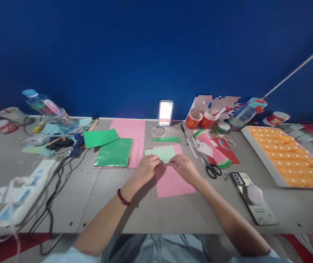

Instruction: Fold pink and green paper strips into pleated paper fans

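Note:
My left hand (147,168) and my right hand (185,168) face each other at the middle of the table. The fingers of both are closed in a pinch on the lower edge of a pale green sheet of paper (164,153). Beneath it lies a pink sheet of paper (173,184), flat on the table, its middle partly covered by my hands. Beyond the sheets are thin green paper strips (166,139) and a coil of clear line or wire (159,131). My fingertips partly hide the green sheet's near edge.
To the left lie a pack of green paper (114,153), a power strip (25,193) with cables and a plastic bottle (45,106). On the right are black-handled scissors (213,171), a pink-green paper fan (212,149), red paper cups (194,119), a phone (251,197) and a tray of orange balls (290,157).

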The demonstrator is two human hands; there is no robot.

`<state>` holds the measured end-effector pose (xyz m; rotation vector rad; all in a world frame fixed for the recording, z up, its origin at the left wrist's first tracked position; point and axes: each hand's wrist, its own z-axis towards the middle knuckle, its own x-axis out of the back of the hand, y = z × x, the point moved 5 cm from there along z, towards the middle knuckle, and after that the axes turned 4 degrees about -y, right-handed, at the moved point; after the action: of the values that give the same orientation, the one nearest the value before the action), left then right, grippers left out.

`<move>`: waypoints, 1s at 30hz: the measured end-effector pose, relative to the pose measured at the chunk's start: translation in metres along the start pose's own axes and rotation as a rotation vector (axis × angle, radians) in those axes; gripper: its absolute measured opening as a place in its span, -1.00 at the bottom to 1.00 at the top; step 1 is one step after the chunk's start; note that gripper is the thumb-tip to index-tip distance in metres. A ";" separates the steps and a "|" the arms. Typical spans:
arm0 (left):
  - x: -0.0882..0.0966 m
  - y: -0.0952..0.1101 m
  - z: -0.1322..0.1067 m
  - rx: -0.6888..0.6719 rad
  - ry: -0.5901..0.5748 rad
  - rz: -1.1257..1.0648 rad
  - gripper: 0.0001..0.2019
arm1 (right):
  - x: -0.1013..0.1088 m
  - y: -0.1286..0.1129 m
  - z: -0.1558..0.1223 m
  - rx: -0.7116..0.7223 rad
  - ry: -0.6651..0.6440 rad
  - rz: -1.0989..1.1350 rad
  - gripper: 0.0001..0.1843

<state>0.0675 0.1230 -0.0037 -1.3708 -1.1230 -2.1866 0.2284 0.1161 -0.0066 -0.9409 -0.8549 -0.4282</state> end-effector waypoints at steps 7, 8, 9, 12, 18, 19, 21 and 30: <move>0.009 -0.011 0.000 0.184 -0.025 -0.226 -0.84 | 0.006 0.020 0.000 -0.181 -0.020 0.150 -0.87; 0.010 -0.012 0.000 0.194 -0.029 -0.248 -0.85 | 0.006 0.022 -0.001 -0.218 -0.029 0.196 -0.86; 0.011 -0.012 0.000 0.200 -0.033 -0.262 -0.85 | 0.006 0.023 -0.001 -0.250 -0.041 0.245 -0.86; 0.010 -0.009 0.000 0.187 -0.049 -0.271 -0.84 | 0.003 0.023 -0.004 -0.335 -0.057 0.362 -0.87; 0.003 -0.006 0.001 0.145 -0.069 -0.308 -0.83 | -0.001 0.026 -0.006 -0.451 -0.037 0.538 -0.81; 0.002 -0.007 0.001 0.149 -0.059 -0.327 -0.83 | -0.001 0.027 -0.006 -0.461 -0.027 0.576 -0.79; 0.003 -0.008 0.001 0.154 -0.038 -0.368 -0.82 | -0.002 0.030 -0.007 -0.494 -0.014 0.647 -0.77; 0.018 0.010 -0.001 -0.132 0.152 -0.059 -0.77 | -0.002 0.035 -0.010 -0.605 0.067 0.746 -0.70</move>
<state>0.0643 0.1185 0.0156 -1.2124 -0.9917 -2.3998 0.2549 0.1265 -0.0295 -1.7032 -0.2537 -0.0546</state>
